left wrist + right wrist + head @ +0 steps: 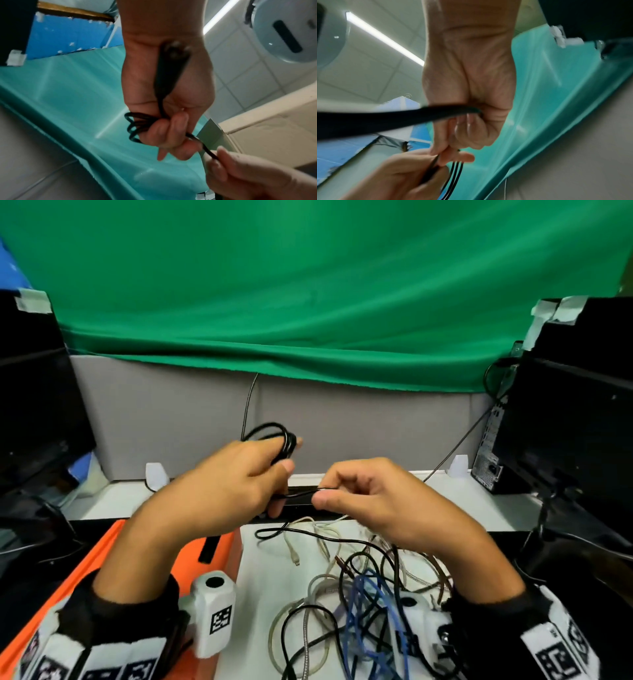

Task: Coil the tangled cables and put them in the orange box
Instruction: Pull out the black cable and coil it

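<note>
My left hand (239, 484) grips a partly wound coil of black cable (284, 440), its loops sticking up past the fingers; in the left wrist view the loops (135, 125) bunch under the curled fingers and the plug (171, 65) lies along the palm. My right hand (370, 494) pinches the same black cable (301, 492) a short way from the left hand, and the strand runs taut between them. The orange box (205, 559) sits low on the left under my left forearm. A tangle of black, blue, grey and white cables (359, 594) lies on the white table below my right hand.
Black monitors (37, 405) and a computer case (561, 419) stand at the left and right. A green cloth (308, 285) hangs over a grey partition (342, 419) behind. A black strip (209, 549) lies in the orange box.
</note>
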